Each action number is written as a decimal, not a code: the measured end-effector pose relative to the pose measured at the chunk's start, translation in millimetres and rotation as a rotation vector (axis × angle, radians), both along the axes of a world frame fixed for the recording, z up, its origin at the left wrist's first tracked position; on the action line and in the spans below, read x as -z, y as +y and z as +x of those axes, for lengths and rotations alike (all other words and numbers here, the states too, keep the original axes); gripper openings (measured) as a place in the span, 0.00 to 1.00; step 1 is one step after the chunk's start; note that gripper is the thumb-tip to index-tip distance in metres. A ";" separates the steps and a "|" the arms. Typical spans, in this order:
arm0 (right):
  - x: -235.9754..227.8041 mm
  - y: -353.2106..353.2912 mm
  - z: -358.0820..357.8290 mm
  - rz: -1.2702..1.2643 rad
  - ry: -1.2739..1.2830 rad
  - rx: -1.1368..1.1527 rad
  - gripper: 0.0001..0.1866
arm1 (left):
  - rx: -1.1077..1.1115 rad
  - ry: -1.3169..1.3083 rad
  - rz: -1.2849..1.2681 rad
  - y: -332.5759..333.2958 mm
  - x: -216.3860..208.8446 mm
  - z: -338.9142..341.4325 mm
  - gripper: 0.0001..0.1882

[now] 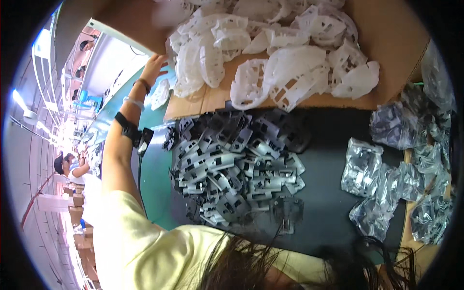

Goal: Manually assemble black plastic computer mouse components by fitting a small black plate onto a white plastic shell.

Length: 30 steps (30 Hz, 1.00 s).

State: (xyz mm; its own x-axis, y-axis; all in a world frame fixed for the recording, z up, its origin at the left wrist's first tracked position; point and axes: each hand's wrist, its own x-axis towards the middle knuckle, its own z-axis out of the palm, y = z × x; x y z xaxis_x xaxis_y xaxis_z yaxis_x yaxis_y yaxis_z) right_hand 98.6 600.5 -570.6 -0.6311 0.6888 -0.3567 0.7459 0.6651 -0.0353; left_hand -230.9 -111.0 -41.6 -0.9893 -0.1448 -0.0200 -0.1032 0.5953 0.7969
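Observation:
My left hand (153,69) reaches far forward at the upper left, fingers stretched out beside the cardboard edge. It appears to hold nothing. Close to it lies a small white plastic piece (160,94) on the green work surface. Right of the hand, many thin white moulded plastic shells (295,72) are heaped on cardboard (386,48). In front of them, a big pile of small grey and black moulded plastic parts (217,164) covers part of a black surface (324,169). My right hand does not show; dark hair hides part of the lower edge.
Parts in clear plastic bags (362,166) lie on the right, with more bags (430,217) beyond the black surface's edge. A strap with a small black device and cable (140,137) sits on my left forearm. Other people (72,166) sit far left near cardboard boxes (77,217).

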 end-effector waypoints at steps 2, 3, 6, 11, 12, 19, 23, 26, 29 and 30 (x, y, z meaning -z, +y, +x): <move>-5.7 4.9 10.4 0.009 0.013 -0.001 0.27 | -0.014 -0.035 -0.046 9.4 0.3 1.4 0.19; -9.8 4.3 18.9 0.006 0.020 -0.002 0.27 | -0.044 -0.049 -0.064 15.7 1.6 4.2 0.19; -34.0 5.0 50.9 0.003 0.068 -0.016 0.26 | -0.019 -0.052 -0.086 11.0 -0.6 2.2 0.19; -115.8 -22.5 117.5 -0.041 0.165 -0.090 0.25 | 0.035 0.029 -0.050 4.8 -0.8 -3.1 0.14; -140.1 -33.1 130.2 -0.053 0.174 -0.118 0.24 | 0.055 0.095 -0.061 -2.8 2.7 -10.2 0.12; -389.1 -147.3 175.9 -0.313 -0.151 -0.470 0.23 | 0.193 0.281 -0.116 -8.0 15.0 -23.2 0.10; -547.8 -235.3 135.0 -0.625 -0.566 -0.945 0.22 | 0.249 0.345 -0.112 -10.1 30.7 -32.0 0.22; -649.3 -302.5 71.6 -0.438 -0.044 -1.250 0.21 | 0.256 0.351 -0.041 -2.4 23.4 -18.5 0.30; -705.4 -388.3 -26.5 0.018 0.884 -1.440 0.24 | 0.184 0.412 -0.008 -20.9 30.4 -9.8 0.31; -716.7 -424.0 -70.3 0.211 0.951 -1.595 0.25 | 0.154 0.394 -0.075 -35.5 33.0 -5.1 0.29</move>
